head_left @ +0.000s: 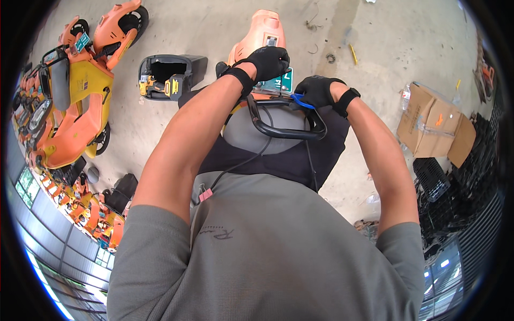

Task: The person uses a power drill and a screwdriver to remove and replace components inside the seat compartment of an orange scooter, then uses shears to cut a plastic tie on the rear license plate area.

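Note:
An orange scooter's rear end lies ahead of me, with a green plate below it. My left hand, in a black glove, is closed in a fist over the plate's upper left edge; whatever its fingers hold is hidden. To the right of the plate, my gloved right hand grips a hand tool with blue handles. The tool's working end is hidden. Beneath my wrists a black tubular rail curves around the grey seat. A dark cable runs from there toward my shirt.
Left of the scooter, a dark open bin holds yellow-and-black power tools. More orange and yellow scooters stand along the left. A cardboard box sits at right, beside a pile of black parts. A yellow stick lies on the concrete.

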Action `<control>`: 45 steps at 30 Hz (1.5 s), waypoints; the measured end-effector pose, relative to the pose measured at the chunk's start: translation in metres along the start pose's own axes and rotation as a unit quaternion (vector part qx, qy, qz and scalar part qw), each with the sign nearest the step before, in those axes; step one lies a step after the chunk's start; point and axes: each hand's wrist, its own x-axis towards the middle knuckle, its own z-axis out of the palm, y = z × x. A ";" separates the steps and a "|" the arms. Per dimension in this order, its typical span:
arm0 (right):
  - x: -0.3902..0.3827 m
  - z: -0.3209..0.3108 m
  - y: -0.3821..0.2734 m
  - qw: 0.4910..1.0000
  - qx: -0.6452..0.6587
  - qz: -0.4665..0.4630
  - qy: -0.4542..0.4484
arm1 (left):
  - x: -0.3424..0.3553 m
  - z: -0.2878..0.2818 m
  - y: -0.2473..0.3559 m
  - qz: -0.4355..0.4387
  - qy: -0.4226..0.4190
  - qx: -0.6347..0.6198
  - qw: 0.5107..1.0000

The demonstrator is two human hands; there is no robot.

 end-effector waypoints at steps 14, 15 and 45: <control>-0.010 -0.010 -0.006 0.995 0.025 0.061 -0.074 | 0.002 0.007 -0.009 -0.019 0.010 -0.031 0.999; -0.009 -0.010 -0.004 0.995 0.026 0.062 -0.072 | 0.002 0.003 -0.006 -0.010 0.011 -0.031 0.999; -0.080 0.014 0.001 0.780 0.550 -0.002 0.299 | -0.063 -0.067 0.010 0.041 -0.011 -0.432 0.901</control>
